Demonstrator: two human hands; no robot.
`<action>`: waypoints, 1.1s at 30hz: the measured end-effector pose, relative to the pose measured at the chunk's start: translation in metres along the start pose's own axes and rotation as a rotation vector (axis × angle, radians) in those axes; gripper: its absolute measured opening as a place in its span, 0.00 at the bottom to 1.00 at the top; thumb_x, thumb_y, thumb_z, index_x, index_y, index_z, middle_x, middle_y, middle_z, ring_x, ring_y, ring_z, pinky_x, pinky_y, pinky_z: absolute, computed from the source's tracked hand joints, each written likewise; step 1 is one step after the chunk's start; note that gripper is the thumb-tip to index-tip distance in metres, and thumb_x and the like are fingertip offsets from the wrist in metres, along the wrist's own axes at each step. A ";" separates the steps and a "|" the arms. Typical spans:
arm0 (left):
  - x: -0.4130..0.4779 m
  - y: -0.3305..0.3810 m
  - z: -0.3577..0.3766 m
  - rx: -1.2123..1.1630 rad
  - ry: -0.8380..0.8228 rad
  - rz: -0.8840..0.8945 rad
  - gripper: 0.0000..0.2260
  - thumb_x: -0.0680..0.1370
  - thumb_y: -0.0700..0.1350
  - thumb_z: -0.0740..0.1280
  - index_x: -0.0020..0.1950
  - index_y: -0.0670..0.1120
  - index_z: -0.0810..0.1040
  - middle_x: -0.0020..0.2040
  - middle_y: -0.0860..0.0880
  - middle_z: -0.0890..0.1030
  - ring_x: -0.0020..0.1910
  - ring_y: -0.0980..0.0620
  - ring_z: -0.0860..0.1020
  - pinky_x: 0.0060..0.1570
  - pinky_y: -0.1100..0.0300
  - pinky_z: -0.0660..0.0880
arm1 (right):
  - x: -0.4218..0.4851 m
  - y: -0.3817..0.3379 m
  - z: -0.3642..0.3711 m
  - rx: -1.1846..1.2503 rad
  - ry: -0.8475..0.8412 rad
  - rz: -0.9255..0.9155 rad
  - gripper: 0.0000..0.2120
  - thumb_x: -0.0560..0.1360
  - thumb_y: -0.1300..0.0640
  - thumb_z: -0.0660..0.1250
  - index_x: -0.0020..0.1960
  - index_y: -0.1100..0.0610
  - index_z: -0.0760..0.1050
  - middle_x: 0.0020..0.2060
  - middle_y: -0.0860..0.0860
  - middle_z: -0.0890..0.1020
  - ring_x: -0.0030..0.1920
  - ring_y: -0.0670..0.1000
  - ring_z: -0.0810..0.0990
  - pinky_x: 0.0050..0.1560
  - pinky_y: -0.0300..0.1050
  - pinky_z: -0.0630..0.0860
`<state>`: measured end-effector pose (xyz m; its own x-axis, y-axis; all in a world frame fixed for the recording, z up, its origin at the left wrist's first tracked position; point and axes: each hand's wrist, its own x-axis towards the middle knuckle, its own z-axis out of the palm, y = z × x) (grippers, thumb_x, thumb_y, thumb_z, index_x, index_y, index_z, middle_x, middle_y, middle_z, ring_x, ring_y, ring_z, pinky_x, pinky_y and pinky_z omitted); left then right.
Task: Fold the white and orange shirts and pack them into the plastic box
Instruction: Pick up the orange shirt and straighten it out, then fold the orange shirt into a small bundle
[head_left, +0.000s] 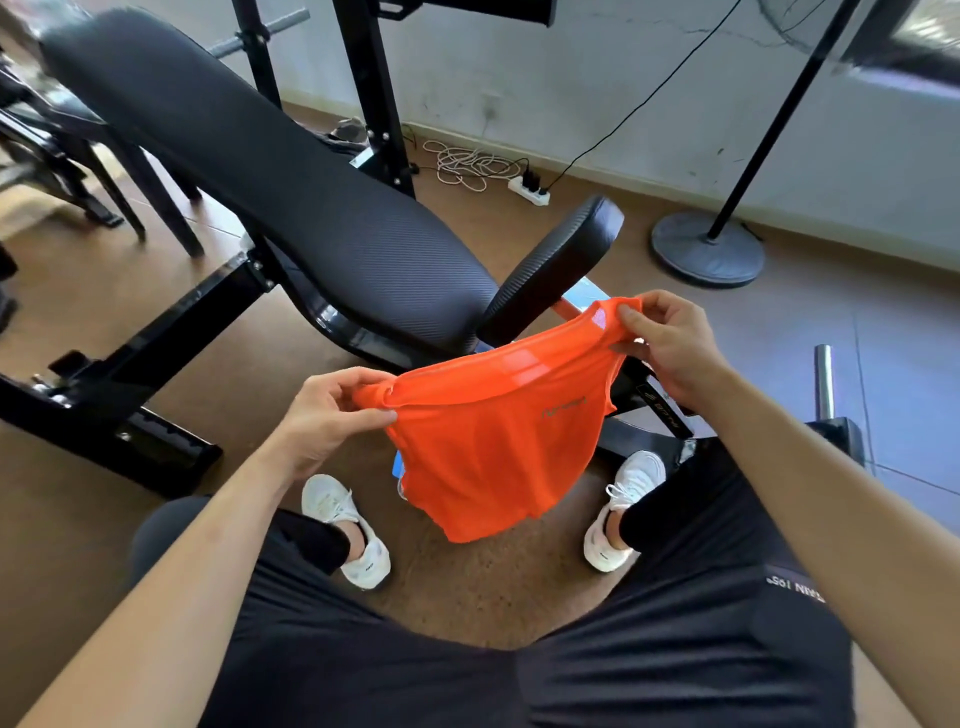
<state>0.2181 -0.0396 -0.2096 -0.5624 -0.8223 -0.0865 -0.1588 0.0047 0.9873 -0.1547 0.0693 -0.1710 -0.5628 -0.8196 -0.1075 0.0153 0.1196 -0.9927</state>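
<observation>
Both hands are holding the orange shirt (493, 441) up by its top corners, left hand (332, 415) lower, right hand (670, 343) higher. It is hanging above the floor between white shoes (348, 530), before a black bench (291, 192).

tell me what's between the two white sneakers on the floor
In the head view, bare brown floor lies between the left sneaker and right sneaker; the held orange shirt hangs above it.
</observation>
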 end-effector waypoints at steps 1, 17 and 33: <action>0.002 0.000 0.000 -0.002 0.046 0.014 0.13 0.70 0.31 0.76 0.50 0.46 0.86 0.40 0.52 0.85 0.39 0.55 0.82 0.44 0.65 0.80 | 0.000 0.000 -0.002 -0.027 -0.035 -0.016 0.02 0.78 0.64 0.70 0.48 0.60 0.79 0.43 0.58 0.82 0.43 0.52 0.82 0.46 0.43 0.84; 0.039 0.027 0.012 0.075 0.385 0.016 0.14 0.69 0.55 0.79 0.34 0.49 0.77 0.33 0.50 0.74 0.35 0.51 0.70 0.39 0.50 0.70 | 0.003 -0.003 0.006 -0.313 0.155 -0.155 0.05 0.77 0.61 0.71 0.42 0.57 0.80 0.33 0.55 0.78 0.31 0.49 0.74 0.37 0.52 0.79; 0.021 0.066 0.084 -0.342 0.322 -0.190 0.04 0.76 0.40 0.73 0.42 0.43 0.81 0.32 0.46 0.80 0.28 0.51 0.80 0.33 0.55 0.82 | -0.042 -0.023 0.049 -0.176 0.043 -0.182 0.05 0.76 0.61 0.74 0.41 0.56 0.84 0.30 0.50 0.80 0.29 0.44 0.76 0.32 0.37 0.76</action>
<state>0.1272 -0.0090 -0.1572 -0.2621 -0.9244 -0.2770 0.0711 -0.3048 0.9498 -0.0904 0.0736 -0.1465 -0.5779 -0.8123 0.0785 -0.2314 0.0709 -0.9703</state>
